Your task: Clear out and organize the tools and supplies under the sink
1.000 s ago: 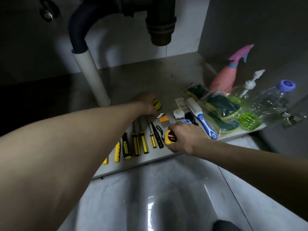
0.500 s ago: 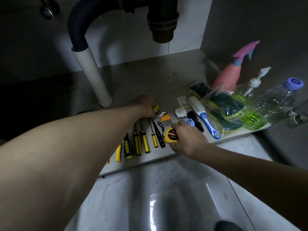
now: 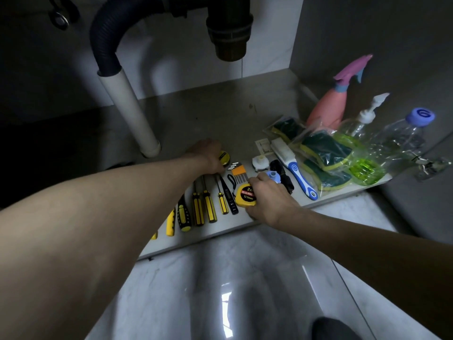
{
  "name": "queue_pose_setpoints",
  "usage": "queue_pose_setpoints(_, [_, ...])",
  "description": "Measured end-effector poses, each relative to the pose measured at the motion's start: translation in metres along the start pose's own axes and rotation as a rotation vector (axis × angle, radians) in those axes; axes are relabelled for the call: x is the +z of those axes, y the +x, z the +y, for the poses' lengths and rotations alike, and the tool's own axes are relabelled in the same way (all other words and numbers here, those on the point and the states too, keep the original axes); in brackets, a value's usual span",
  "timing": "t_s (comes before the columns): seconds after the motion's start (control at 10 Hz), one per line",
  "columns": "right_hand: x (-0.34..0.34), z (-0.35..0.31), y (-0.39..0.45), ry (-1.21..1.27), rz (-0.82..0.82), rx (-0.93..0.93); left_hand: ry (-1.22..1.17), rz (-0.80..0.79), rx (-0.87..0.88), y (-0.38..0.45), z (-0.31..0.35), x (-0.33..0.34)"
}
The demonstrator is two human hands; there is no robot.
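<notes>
Mostly sorted: screwdrivers (image 3: 201,209) lined up on the shelf (image 3: 220,123), supplies grouped right. Right hand (image 3: 269,200) clasps the tape measure (image 3: 245,195); left hand (image 3: 208,154) closes around a small yellow roll (image 3: 224,157).

I can read only a few marks here. The yellow tape measure (image 3: 245,195) has a round red-and-black label reading "2m" (the second letter partly cut off by the hand), "MEASURING" and "12.5mm". Well to the right of the tape measure, the blue bottle cap (image 3: 420,116) bears a white mark like a "6" or "G"; I cannot tell which.
</notes>
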State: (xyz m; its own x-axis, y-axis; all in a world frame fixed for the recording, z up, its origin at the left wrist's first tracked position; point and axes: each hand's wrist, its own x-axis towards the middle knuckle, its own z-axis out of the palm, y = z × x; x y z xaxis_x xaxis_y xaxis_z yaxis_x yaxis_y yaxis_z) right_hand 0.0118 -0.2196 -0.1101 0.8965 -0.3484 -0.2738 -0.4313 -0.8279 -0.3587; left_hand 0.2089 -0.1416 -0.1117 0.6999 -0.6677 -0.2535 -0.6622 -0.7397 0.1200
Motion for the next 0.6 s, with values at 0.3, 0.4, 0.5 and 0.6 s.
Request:
queue_pose_setpoints(0.3, [-0.045,-0.011,-0.024,-0.093,-0.039,0.002,0.028,0.064,0.018,-0.050,0.007,-0.039])
queue_pose_setpoints(0.4, [-0.076,-0.020,-0.043,-0.208,-0.141,-0.034,0.059,-0.019,-0.018,-0.087,0.016,-0.061])
queue_pose_setpoints(0.5, [-0.108,-0.028,-0.068,-0.276,-0.332,-0.076,0.196,0.001,-0.094,-0.130,0.020,-0.089])
queue_pose_setpoints(0.6, [-0.141,-0.035,-0.102,-0.173,-0.508,-0.065,0.135,-0.082,-0.191,-0.172,0.022,-0.114])
